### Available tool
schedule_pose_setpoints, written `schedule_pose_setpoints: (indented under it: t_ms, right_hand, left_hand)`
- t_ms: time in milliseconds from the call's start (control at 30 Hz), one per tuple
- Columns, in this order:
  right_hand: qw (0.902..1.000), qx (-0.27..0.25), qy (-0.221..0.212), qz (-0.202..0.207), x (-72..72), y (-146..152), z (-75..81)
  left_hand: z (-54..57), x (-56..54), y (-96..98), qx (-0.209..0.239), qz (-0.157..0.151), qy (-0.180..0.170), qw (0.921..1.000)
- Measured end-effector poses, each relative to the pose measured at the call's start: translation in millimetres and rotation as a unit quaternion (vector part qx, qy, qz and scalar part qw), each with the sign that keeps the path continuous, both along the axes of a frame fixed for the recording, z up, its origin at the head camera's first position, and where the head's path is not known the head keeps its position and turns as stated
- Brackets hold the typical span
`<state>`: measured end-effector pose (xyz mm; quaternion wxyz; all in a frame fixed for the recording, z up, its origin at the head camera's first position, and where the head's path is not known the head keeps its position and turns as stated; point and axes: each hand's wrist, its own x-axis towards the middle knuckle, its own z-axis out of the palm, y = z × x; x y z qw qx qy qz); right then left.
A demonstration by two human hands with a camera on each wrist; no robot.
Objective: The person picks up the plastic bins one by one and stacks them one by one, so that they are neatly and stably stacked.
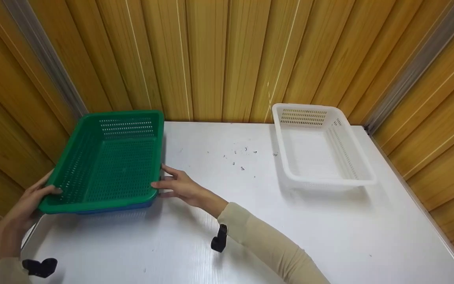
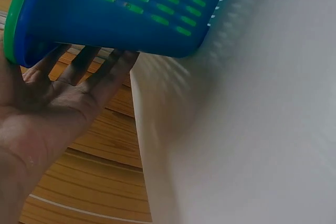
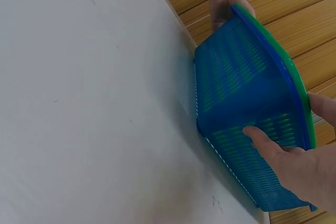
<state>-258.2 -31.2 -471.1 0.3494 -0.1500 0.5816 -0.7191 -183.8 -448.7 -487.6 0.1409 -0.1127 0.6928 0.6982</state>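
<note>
A green basket (image 1: 122, 169) sits nested inside a blue basket (image 3: 241, 93), whose perforated sides show below the green rim. Both are at the far left of the white table. My left hand (image 1: 28, 207) grips the left side, thumb over the rim and fingers (image 2: 79, 72) spread under it along the blue wall. My right hand (image 1: 179, 186) holds the right side near the front corner, its thumb on the green rim and other fingers against the blue side. In the head view the green basket's inside shows nothing but its mesh floor.
A white basket (image 1: 325, 146) stands at the right rear of the white table (image 1: 219, 221). Wood-patterned walls (image 1: 207, 59) rise behind and on both sides. Small dark marks spot the tabletop between the baskets. The table's left edge runs close beside the nested pair.
</note>
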Motion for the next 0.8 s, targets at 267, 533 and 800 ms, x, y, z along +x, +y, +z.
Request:
schedule_pose_setpoints:
  t_ms: [267,533,800]
  right_hand:
    - [0.999,-0.011,-0.006,-0.042,-4.3,14,2.9]
    - [0.9969,-0.002,-0.004,-0.078,-8.1,50,8.0]
    - [0.9906,0.036,-0.009,-0.131,-9.8,84,16.4]
  left_hand:
    - [6.6,-8.3,19.4,0.016,-0.008,0.036,0.9992]
    - [9.6,-22.5,61.1,-0.018,-0.017,0.047,0.9986]
    - [16.9,-37.4,112.3,-0.03,-0.042,0.089,0.9947]
